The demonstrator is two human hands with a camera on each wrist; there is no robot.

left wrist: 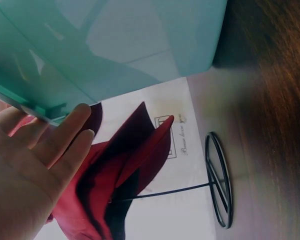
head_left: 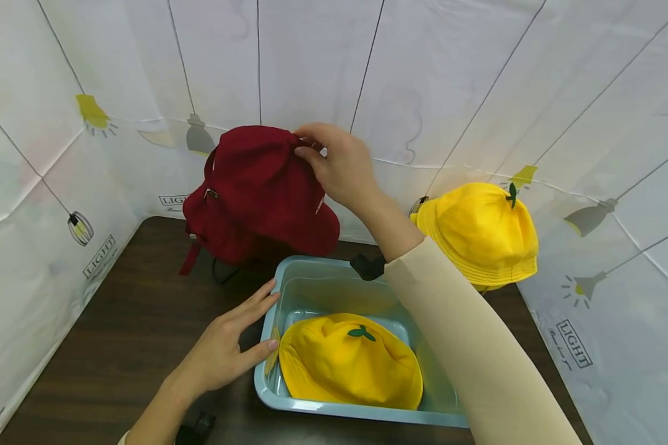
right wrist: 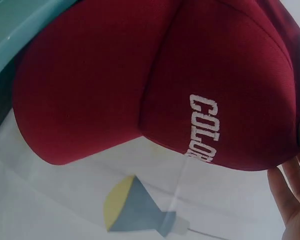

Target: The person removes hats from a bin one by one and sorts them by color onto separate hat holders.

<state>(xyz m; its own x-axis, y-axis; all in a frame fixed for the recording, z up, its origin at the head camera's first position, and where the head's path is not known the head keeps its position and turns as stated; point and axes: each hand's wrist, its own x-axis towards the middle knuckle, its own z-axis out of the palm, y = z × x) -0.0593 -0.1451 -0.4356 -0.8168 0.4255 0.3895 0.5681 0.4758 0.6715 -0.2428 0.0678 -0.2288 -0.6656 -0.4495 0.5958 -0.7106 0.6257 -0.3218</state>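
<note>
Several dark red baseball caps sit stacked on a black wire stand (left wrist: 219, 180). My right hand (head_left: 339, 157) pinches the crown of the top red baseball cap (head_left: 267, 179) between thumb and fingers. White embroidered letters (right wrist: 204, 127) show on its front in the right wrist view. My left hand (head_left: 222, 349) has its fingers extended and touches the left side of a pale blue plastic bin (head_left: 362, 413). Inside the bin lies a yellow bucket hat (head_left: 351, 364) with a green leaf on top; a yellow edge also shows by the bin's left wall.
Another yellow bucket hat (head_left: 475, 232) with a green leaf sits raised behind the bin at the right. White printed sheets (head_left: 423, 80) enclose the dark wooden table (head_left: 94, 346) at the back and sides. My right forearm passes over the bin.
</note>
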